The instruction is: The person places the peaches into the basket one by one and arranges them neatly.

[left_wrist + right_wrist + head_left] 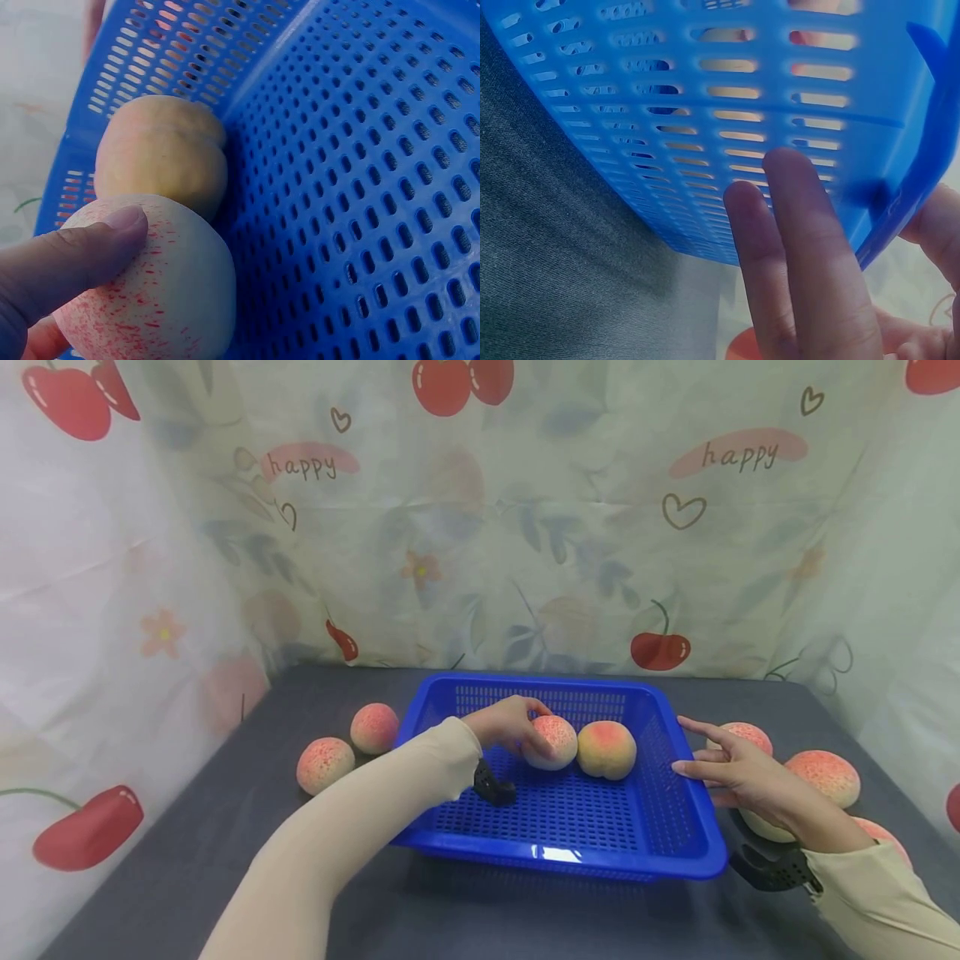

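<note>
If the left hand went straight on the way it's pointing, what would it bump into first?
Probably the yellower peach, just beyond the speckled peach that the left hand holds; whether the two peaches already touch is hard to tell.

Head view: fairly even, diffuse light, slightly soft detail; cloth [465, 539] looks palest at 9 and 3 o'clock. White glare on the blue basket [561, 855] rim at 6 o'clock, soft shadow on the table [510, 906] below. Wrist views run cooler (hazy, bluish). Left wrist: washed out at 9 o'clock. Right wrist: fingers [814, 247] soft, slots backlit at 1 o'clock, dark at 9.
</note>
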`<state>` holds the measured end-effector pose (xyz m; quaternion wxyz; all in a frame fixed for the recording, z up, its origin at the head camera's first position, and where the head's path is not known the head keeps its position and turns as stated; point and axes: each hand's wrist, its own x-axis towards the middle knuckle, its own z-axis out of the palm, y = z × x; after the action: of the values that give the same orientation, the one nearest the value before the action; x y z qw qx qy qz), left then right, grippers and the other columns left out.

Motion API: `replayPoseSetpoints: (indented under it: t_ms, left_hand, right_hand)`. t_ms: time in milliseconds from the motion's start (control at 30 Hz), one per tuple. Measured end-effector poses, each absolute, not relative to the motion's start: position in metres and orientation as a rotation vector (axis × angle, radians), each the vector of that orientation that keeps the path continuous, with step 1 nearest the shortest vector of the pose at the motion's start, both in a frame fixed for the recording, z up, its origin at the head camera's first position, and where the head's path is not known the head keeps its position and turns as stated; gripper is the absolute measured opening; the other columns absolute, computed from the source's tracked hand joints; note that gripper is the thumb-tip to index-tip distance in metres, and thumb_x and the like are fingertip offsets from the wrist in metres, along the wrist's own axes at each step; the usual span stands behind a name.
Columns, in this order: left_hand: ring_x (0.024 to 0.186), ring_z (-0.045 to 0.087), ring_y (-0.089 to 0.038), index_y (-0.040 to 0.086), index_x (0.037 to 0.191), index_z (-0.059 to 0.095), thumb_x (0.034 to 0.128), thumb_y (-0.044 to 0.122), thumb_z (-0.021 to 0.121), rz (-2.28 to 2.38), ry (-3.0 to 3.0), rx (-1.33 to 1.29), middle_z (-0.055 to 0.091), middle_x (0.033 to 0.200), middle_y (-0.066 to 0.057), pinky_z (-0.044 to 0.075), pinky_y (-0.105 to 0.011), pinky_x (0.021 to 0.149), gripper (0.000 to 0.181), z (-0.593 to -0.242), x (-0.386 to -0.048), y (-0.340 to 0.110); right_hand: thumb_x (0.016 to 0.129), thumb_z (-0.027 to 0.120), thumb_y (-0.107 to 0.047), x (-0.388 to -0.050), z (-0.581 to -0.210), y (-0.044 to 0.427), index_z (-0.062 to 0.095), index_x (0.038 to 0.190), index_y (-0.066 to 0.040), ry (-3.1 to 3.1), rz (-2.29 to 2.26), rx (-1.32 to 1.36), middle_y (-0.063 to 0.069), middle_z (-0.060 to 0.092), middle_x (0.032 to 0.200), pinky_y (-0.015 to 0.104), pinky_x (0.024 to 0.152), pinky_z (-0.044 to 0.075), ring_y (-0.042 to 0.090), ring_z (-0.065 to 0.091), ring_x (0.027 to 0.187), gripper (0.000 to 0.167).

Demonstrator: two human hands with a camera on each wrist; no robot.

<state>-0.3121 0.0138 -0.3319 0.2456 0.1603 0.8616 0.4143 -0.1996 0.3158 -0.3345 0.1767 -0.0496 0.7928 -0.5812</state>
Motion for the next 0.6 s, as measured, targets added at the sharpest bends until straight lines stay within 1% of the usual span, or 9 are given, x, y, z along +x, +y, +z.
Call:
replayPoseSetpoints:
  t_ms: [133,267,400,600]
  left_hand:
    - [0.069,0.057,-0.015,0.005,0.127,0.057,0.0704,0.002,0.083,1.140,2.348,0.426,0.056,0.103,-0.009,0.055,-0.030,0.060,0.062,-0.337,-0.312,0.015]
    - [0.064,0.054,-0.014,0.005,0.129,0.056,0.0713,0.000,0.081,1.165,2.332,0.403,0.055,0.100,-0.009,0.051,-0.027,0.056,0.063,-0.341,-0.312,0.016]
    - [0.062,0.053,-0.014,0.005,0.128,0.056,0.0713,-0.002,0.081,1.195,2.322,0.380,0.054,0.099,-0.009,0.049,-0.026,0.056,0.062,-0.344,-0.312,0.018]
    - [0.062,0.053,-0.014,0.006,0.128,0.056,0.0712,-0.002,0.081,1.203,2.326,0.376,0.055,0.099,-0.009,0.049,-0.026,0.057,0.062,-0.345,-0.314,0.017]
  right_hand:
    - [0.096,0.062,-0.023,-0.199,-0.334,0.316,-0.004,0.155,-0.009,2.246,-1.646,-0.126,0.031,0.051,0.135,0.053,0.081,0.056,0.031,0.068,0.103,0.090]
    - [0.096,0.062,-0.023,-0.200,-0.334,0.316,-0.004,0.155,-0.010,2.242,-1.650,-0.126,0.029,0.053,0.134,0.053,0.081,0.056,0.031,0.068,0.103,0.090]
    - [0.096,0.062,-0.023,-0.200,-0.334,0.317,-0.004,0.156,-0.010,2.241,-1.651,-0.126,0.029,0.053,0.134,0.053,0.081,0.056,0.031,0.068,0.102,0.090]
    - [0.096,0.061,-0.023,-0.200,-0.333,0.317,-0.005,0.155,-0.010,2.238,-1.645,-0.136,0.027,0.054,0.133,0.052,0.081,0.056,0.030,0.068,0.102,0.090]
